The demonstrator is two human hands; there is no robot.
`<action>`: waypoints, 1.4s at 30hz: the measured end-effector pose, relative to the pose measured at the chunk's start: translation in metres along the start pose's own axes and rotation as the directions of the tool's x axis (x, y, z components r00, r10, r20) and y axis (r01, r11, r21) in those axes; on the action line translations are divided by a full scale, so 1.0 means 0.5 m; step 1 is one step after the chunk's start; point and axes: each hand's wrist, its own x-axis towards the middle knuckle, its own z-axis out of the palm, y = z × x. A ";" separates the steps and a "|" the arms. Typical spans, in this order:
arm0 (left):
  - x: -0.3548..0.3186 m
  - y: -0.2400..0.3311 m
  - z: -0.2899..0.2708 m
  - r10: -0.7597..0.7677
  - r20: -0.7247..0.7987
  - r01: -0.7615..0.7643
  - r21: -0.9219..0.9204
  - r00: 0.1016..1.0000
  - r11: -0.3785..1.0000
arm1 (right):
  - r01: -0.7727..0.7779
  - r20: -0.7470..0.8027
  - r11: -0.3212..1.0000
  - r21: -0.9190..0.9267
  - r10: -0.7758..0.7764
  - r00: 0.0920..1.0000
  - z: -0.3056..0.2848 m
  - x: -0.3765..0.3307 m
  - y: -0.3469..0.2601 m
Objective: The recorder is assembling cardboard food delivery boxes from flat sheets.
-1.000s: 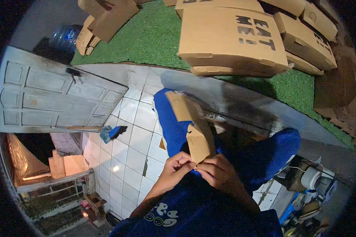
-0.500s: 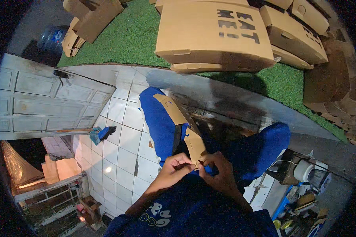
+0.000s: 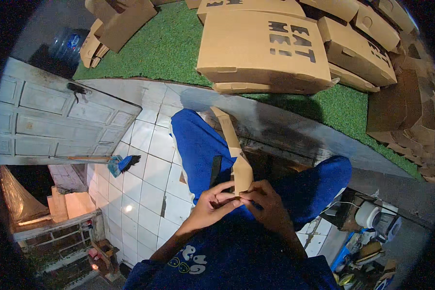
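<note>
Over the lap: folded cardboard strip (image 3: 237, 159), near end at the fingertips
left hand (image 3: 212, 205): pinching strip's end
right hand (image 3: 270, 210): pinching opposite side
tip: probably press the crease evenly, thumbs close together

A folded cardboard piece (image 3: 236, 154) lies along the left thigh (image 3: 198, 150); both hands (image 3: 241, 205) meet at its near end. Stacked boxes (image 3: 266, 48) sit ahead on turf (image 3: 164, 48).
</note>
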 end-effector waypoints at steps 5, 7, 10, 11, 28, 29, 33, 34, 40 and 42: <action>0.009 0.010 0.000 0.079 0.076 -0.088 0.119 0.994 0.989 | -0.005 0.107 0.997 0.074 -0.003 0.994 -0.018 -0.002 0.013; 0.011 0.015 -0.001 0.106 0.085 -0.120 0.172 0.991 0.978 | -0.203 0.079 0.977 0.061 0.198 0.977 -0.020 -0.007 0.010; 0.008 0.034 -0.010 0.075 0.107 -0.096 0.205 0.991 0.974 | -0.142 -0.039 0.988 0.062 0.145 0.989 -0.027 -0.005 0.006; 0.007 0.043 -0.013 0.096 0.124 -0.120 0.208 0.988 0.971 | -0.114 -0.077 0.992 0.059 0.118 0.990 -0.030 -0.002 0.005; 0.020 0.114 -0.033 -0.042 0.207 -0.005 0.219 0.977 0.976 | -0.054 -0.238 0.993 0.101 0.077 0.968 -0.022 0.054 -0.046; 0.020 0.110 -0.032 -0.030 0.156 -0.002 0.201 0.987 0.980 | -0.064 -0.254 0.992 0.108 0.090 0.963 -0.022 0.053 -0.045; 0.019 0.103 -0.026 0.132 0.079 -0.152 0.373 0.988 0.915 | -0.019 -0.096 0.998 0.062 0.025 0.995 -0.037 0.050 -0.038; 0.019 0.103 -0.024 0.115 0.080 -0.135 0.352 0.990 0.926 | -0.018 -0.046 0.998 0.065 0.021 0.999 -0.041 0.051 -0.038; 0.019 0.105 -0.016 0.232 0.092 -0.249 0.437 0.968 0.864 | 0.011 -0.153 0.996 0.094 0.004 0.988 -0.028 0.062 -0.050; 0.021 0.104 -0.015 0.222 0.097 -0.242 0.464 0.970 0.852 | -0.035 -0.160 0.993 0.112 0.052 0.986 -0.020 0.063 -0.052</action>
